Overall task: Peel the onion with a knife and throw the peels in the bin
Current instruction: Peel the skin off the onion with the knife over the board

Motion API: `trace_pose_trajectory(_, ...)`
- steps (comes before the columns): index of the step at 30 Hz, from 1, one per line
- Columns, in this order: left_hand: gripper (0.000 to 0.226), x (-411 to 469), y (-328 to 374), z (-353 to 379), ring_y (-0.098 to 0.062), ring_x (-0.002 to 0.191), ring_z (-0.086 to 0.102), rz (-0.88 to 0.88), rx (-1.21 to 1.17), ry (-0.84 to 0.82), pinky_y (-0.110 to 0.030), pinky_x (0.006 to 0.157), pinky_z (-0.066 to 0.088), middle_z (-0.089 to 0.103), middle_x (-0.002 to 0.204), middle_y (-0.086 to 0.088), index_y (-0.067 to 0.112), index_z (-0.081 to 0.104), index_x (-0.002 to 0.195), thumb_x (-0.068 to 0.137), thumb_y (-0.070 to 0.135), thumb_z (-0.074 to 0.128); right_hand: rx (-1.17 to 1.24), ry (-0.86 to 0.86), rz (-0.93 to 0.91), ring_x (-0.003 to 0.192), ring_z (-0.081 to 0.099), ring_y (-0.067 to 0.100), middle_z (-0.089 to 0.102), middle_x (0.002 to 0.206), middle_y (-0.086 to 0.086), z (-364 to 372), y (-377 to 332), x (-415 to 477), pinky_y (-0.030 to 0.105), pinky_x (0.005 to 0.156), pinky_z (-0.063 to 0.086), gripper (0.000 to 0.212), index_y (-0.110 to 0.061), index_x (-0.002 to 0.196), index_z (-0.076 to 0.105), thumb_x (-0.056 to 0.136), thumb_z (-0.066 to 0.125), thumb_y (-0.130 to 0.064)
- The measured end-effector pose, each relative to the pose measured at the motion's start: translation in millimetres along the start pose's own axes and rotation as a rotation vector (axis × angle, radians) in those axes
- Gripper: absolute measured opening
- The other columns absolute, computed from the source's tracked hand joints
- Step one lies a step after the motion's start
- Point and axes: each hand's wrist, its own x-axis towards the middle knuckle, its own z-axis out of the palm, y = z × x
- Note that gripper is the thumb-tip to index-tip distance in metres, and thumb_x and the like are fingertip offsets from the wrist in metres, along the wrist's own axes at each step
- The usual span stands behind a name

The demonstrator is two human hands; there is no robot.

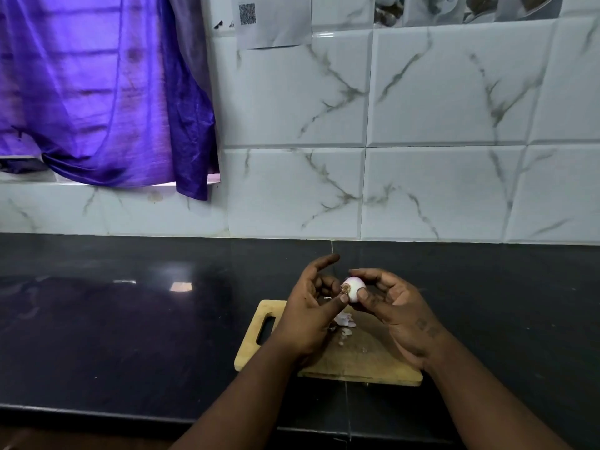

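Right hand (pixel 399 310): one, grasping the onion (pixel 353 289) between thumb and curled fingertips.
Left hand (pixel 310 308): one, thumb tip on the onion's brown root end, forefinger stretched free; true grip or mere touch, cannot tell.
Onion: one, small, pale pink, between both hands, raised above the board.
Peels (pixel 344 321): several scraps, directly below the hands.
Cutting board (pixel 357 363): one, wooden, under both hands, slot left of the left hand.
Tabletop (pixel 130 319): dark, beneath the board.
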Motion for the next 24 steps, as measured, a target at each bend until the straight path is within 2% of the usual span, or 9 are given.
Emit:
trace_pose_trajectory(3,0.069,0.4,-1.3,0.5,-0.01,0.1,0.068,0.013,0.04,0.024,-0.038,0.102,0.056,0.064,0.1,-0.003,0.036,0.048,0.149,0.095,-0.001,0.07,-0.065,0.02,-0.028,0.113,0.073,0.026,0.077,0.118,0.007,-1.0,0.3,0.1,0.043,0.099,0.06,0.042,-0.013,0.119,0.073,0.078,0.077,-0.017)
trace_pose_trajectory(7,0.074,0.3,-2.0,0.8,-0.014,0.108,0.067,0.006,0.044,0.052,-0.04,0.1,0.058,0.065,0.108,-0.001,0.043,0.048,0.148,0.092,0.006,0.077,-0.124,0.021,-0.054,0.114,0.072,0.029,0.077,0.119,0.008,-1.3,1.6,0.3,0.05,0.102,0.057,0.041,-0.015,0.119,0.074,0.078,0.08,-0.017)
trace_pose_trajectory(11,0.076,2.2,-3.4,-0.6,-0.019,0.103,0.067,-0.003,0.053,0.076,-0.043,0.099,0.059,0.066,0.108,-0.014,0.041,0.048,0.149,0.089,0.007,0.08,-0.112,-0.001,-0.05,0.11,0.074,0.029,0.078,0.117,0.009,-0.8,0.3,-0.2,0.05,0.101,0.058,0.042,-0.011,0.12,0.072,0.079,0.079,-0.014)
trace_pose_trajectory(13,0.076,3.3,-4.0,-1.3,-0.02,0.097,0.068,-0.022,-0.004,0.067,-0.043,0.097,0.06,0.066,0.101,-0.015,0.039,0.05,0.149,0.089,0.004,0.08,-0.12,-0.001,-0.053,0.11,0.074,0.03,0.078,0.117,0.009,-1.1,0.4,-0.6,0.049,0.1,0.059,0.04,-0.012,0.12,0.073,0.08,0.079,-0.012)
trace_pose_trajectory(16,0.073,3.6,-3.3,-2.0,-0.016,0.091,0.07,-0.041,-0.11,0.053,-0.036,0.09,0.058,0.067,0.094,-0.008,0.033,0.053,0.148,0.089,-0.003,0.077,-0.169,0.002,-0.081,0.109,0.074,0.027,0.078,0.117,0.006,-1.8,0.8,-0.3,0.046,0.098,0.06,0.038,-0.014,0.119,0.073,0.082,0.079,-0.012)
trace_pose_trajectory(19,0.069,2.8,-2.4,-1.5,-0.015,0.087,0.071,-0.048,-0.149,0.045,-0.031,0.086,0.058,0.068,0.092,-0.009,0.028,0.055,0.147,0.09,-0.007,0.075,-0.258,0.015,-0.124,0.106,0.075,0.022,0.078,0.115,0.003,-2.2,2.2,0.3,0.039,0.094,0.062,0.035,-0.016,0.119,0.074,0.085,0.08,-0.011)
trace_pose_trajectory(24,0.062,1.1,-2.2,-0.4,-0.016,0.087,0.07,-0.047,-0.029,0.062,-0.031,0.084,0.061,0.071,0.093,-0.006,0.029,0.059,0.142,0.091,-0.004,0.075,-0.375,0.051,-0.192,0.103,0.074,0.009,0.076,0.115,-0.001,-2.1,6.1,0.6,0.02,0.085,0.059,0.035,-0.017,0.116,0.074,0.085,0.081,-0.003)
